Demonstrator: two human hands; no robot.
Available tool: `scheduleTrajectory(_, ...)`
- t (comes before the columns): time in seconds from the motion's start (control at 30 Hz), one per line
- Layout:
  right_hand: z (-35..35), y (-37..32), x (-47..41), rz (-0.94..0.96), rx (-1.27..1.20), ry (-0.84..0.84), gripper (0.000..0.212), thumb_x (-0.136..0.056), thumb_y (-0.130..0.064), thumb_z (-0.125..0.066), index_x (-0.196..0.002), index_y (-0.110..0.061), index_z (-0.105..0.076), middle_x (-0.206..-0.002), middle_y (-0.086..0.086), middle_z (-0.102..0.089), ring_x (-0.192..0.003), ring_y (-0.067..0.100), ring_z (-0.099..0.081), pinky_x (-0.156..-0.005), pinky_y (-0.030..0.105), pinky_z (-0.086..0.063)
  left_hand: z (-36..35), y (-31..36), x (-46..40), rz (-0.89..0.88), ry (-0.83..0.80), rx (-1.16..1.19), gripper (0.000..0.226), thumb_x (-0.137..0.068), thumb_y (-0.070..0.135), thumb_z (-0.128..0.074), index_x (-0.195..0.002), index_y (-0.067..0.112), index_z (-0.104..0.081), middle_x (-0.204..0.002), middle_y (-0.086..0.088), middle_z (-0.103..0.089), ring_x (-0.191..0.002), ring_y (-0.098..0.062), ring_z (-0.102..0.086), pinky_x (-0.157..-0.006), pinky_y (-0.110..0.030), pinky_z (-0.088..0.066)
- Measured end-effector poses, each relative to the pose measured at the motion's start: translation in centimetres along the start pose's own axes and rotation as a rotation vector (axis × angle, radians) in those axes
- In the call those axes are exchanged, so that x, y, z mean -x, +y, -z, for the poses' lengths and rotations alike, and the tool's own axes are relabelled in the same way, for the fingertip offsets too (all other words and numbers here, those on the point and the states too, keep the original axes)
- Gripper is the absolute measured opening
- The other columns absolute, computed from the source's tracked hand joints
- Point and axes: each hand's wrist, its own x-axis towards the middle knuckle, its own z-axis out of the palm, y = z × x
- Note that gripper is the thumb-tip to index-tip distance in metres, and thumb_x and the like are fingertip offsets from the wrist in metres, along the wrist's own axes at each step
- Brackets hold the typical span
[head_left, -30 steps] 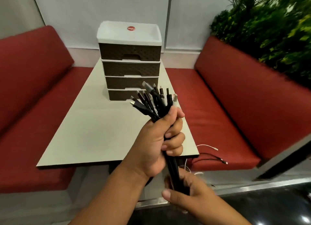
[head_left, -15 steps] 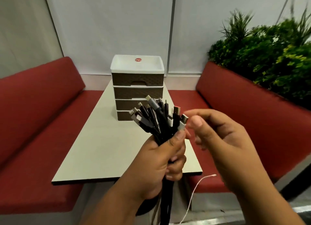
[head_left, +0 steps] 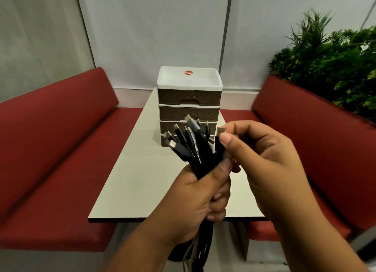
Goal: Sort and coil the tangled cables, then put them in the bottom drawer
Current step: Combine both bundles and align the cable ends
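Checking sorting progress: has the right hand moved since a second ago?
Yes. The right hand rose from below the grey table's edge to the plug tips.

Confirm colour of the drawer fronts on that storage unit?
Dark brown with a woven texture on the drawer fronts, under a white top tray. Head view.

Pretty cozy booth setup here. Two red padded benches, a left bench [head_left: 55, 149] and a right bench [head_left: 317, 141], face each other across a long pale table [head_left: 130, 182] with a dark edge. Behind it all there's a wall [head_left: 154, 33] of light grey-white panels split by thin vertical seams, with a low pale ledge along the bottom. A bushy green plant [head_left: 329, 68] sits behind the right bench's backrest. Lighting is soft and even, no harsh shadows.
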Motion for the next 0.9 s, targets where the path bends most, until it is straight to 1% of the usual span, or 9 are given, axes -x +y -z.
scheduleTrajectory(0.13,-0.7,0.7,-0.6,-0.063,-0.038,-0.004,0.008,-0.086,-0.008,-0.068,-0.092,-0.003,-0.068,-0.067,0.006,-0.056,-0.057,0.011,-0.047,-0.05,0.023,-0.042,0.8,0.1,-0.3,0.041,0.025,0.032,0.03,-0.091,0.041,-0.054,-0.07,0.019,-0.056,-0.053,0.003,-0.027,-0.039,-0.008,-0.02,-0.041,-0.016,-0.023)
scheduleTrajectory(0.23,-0.5,1.1,-0.7,0.062,0.168,0.022,0.02,-0.084,-0.023,-0.072,-0.101,-0.019,-0.065,-0.089,0.005,-0.062,-0.07,0.009,-0.055,-0.061,0.029,-0.05,1.3,-0.1,-0.5,0.059,0.071,0.008,0.039,-0.095,0.042,-0.055,-0.065,0.018,-0.05,-0.053,0.002,-0.026,-0.041,-0.009,-0.018,-0.042,-0.017,-0.019)
scheduleTrajectory(0.33,-0.2,1.0,-0.5,0.234,0.535,-0.03,0.02,-0.08,-0.041,-0.069,-0.097,-0.031,-0.064,-0.099,-0.009,-0.055,-0.093,0.009,-0.057,-0.071,0.022,-0.046,1.5,-0.4,-0.8,0.061,0.095,-0.038,0.042,-0.096,0.039,-0.054,-0.062,0.02,-0.04,-0.054,0.0,-0.025,-0.043,-0.011,-0.018,-0.043,-0.02,-0.017)
scheduleTrajectory(0.43,-0.1,1.4,-0.8,0.271,0.7,-0.043,0.01,-0.08,-0.036,-0.069,-0.088,-0.032,-0.066,-0.1,-0.012,-0.054,-0.104,0.012,-0.054,-0.08,0.021,-0.041,1.6,-0.7,-1.0,0.06,0.085,-0.069,0.035,-0.092,0.032,-0.048,-0.066,0.016,-0.03,-0.057,-0.004,-0.021,-0.042,-0.011,-0.019,-0.043,-0.02,-0.018)
scheduleTrajectory(0.5,-0.2,1.5,-1.1,0.185,0.568,-0.05,0.004,-0.078,-0.03,-0.07,-0.081,-0.03,-0.067,-0.096,-0.012,-0.057,-0.098,0.012,-0.058,-0.079,0.025,-0.044,1.6,-0.7,-1.1,0.052,0.061,-0.071,0.037,-0.092,0.034,-0.049,-0.062,0.015,-0.038,-0.056,-0.003,-0.022,-0.041,-0.01,-0.021,-0.043,-0.019,-0.021)
scheduleTrajectory(0.57,-0.3,1.3,-1.5,0.076,0.32,-0.075,0.004,-0.077,-0.025,-0.072,-0.076,-0.025,-0.068,-0.091,-0.008,-0.061,-0.083,0.011,-0.06,-0.064,0.031,-0.045,1.6,-0.5,-1.1,0.038,0.032,-0.063,0.037,-0.093,0.035,-0.05,-0.057,0.025,-0.052,-0.053,0.001,-0.026,-0.04,-0.009,-0.023,-0.043,-0.019,-0.023)
scheduleTrajectory(0.7,-0.2,0.7,-2.3,-0.082,-0.012,-0.043,0.008,-0.079,-0.012,-0.073,-0.083,-0.006,-0.068,-0.073,0.008,-0.062,-0.055,0.017,-0.052,-0.04,0.025,-0.038,1.4,-0.6,-1.2,0.036,-0.019,-0.053,0.031,-0.093,0.037,-0.051,-0.068,0.02,-0.056,-0.054,0.001,-0.028,-0.04,-0.009,-0.024,-0.043,-0.018,-0.026)
scheduleTrajectory(0.77,0.0,0.5,-2.7,-0.123,-0.044,-0.065,0.014,-0.08,-0.016,-0.071,-0.088,-0.004,-0.069,-0.072,0.007,-0.065,-0.056,0.017,-0.054,-0.042,0.024,-0.039,1.2,-0.7,-1.3,0.052,-0.01,-0.011,0.029,-0.092,0.039,-0.052,-0.072,0.018,-0.056,-0.053,0.003,-0.029,-0.039,-0.007,-0.023,-0.041,-0.018,-0.025)
scheduleTrajectory(0.9,1.1,1.1,-2.1,-0.156,-0.036,0.004,0.024,-0.081,-0.034,-0.069,-0.094,-0.014,-0.068,-0.089,0.001,-0.066,-0.079,0.014,-0.06,-0.069,0.03,-0.049,1.2,-0.8,-1.6,0.048,0.012,0.083,0.027,-0.089,0.04,-0.054,-0.079,0.015,-0.058,-0.053,0.004,-0.028,-0.038,-0.006,-0.021,-0.04,-0.017,-0.023)
